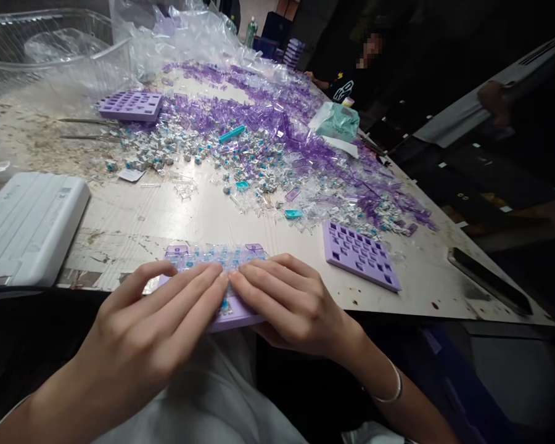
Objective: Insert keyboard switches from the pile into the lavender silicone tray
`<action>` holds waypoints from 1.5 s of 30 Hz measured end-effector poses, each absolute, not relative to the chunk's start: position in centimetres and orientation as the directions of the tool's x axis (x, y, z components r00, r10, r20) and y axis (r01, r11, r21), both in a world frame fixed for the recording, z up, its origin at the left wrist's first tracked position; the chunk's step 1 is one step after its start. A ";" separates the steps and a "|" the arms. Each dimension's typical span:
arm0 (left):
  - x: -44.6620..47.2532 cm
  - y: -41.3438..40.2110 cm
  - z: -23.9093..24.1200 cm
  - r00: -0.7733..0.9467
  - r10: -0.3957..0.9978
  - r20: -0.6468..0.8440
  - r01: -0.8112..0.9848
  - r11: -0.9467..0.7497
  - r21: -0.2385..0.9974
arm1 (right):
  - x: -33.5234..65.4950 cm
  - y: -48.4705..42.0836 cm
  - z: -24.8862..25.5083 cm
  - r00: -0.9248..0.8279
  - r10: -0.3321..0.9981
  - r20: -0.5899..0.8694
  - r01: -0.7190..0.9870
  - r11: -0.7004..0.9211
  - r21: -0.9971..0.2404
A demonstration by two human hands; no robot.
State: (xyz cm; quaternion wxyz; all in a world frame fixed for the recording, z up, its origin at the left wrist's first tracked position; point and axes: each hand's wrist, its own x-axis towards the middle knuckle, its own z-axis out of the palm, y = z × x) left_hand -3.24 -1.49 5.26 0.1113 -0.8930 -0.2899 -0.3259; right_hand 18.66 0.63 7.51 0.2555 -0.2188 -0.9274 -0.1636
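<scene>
A light-purple keypad (238, 313) lies at the table's near edge, in front of my body. Clear caps (217, 256) and blue-white pieces cover its top, with a purple see-through cap at each far corner. My left hand (150, 330) rests over its left side, fingers bent and fingertips pressed onto the caps. From the right, my right hand (296, 302) holds the keypad, fingers laid close together across the top and the lower part of the hand at its near side. The fingertips of both hands nearly meet at the middle. Both thumbs are largely hidden.
Another purple keypad frame (361, 256) with square holes lies right; a further one (132, 105) sits far left. Loose purple caps (277, 117) and small switches (166, 148) are heaped behind. A white case (32, 228) is left, a phone (488, 280) right. Someone (351, 80) sits across the table.
</scene>
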 end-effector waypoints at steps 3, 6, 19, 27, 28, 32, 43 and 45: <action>-3.4 -1.3 5.3 0.601 0.487 0.634 0.574 -0.815 0.081 | 18.9 0.5 7.6 -0.753 0.364 0.549 0.511 0.848 0.138; -3.8 -1.1 5.4 0.581 0.505 0.639 0.498 -0.841 0.212 | 19.0 0.4 7.4 -0.711 0.394 0.582 0.522 0.850 0.062; -4.4 -1.4 2.2 0.436 0.433 0.789 0.411 -0.876 0.254 | 18.5 -0.5 7.6 -0.688 0.368 0.626 0.574 0.803 0.159; -3.5 -0.8 -1.0 0.331 0.329 0.884 0.464 -0.873 0.151 | 17.7 -1.8 7.3 -0.668 0.410 0.620 0.681 0.673 0.288; -3.5 -0.9 -1.1 0.325 0.331 0.886 0.462 -0.873 0.156 | 17.8 -1.8 7.3 -0.668 0.416 0.617 0.684 0.670 0.289; -3.4 -1.2 -0.3 0.341 0.341 0.876 0.422 -0.888 0.182 | 17.9 -1.6 7.0 -0.690 0.382 0.615 0.659 0.683 0.315; -3.0 -1.8 1.2 0.323 0.434 0.841 0.352 -0.880 0.319 | 18.0 -1.1 7.1 -0.676 0.355 0.646 0.585 0.792 0.177; -3.2 -1.7 1.6 0.381 0.463 0.800 0.371 -0.870 0.326 | 18.5 -0.9 7.2 -0.688 0.350 0.636 0.538 0.833 0.124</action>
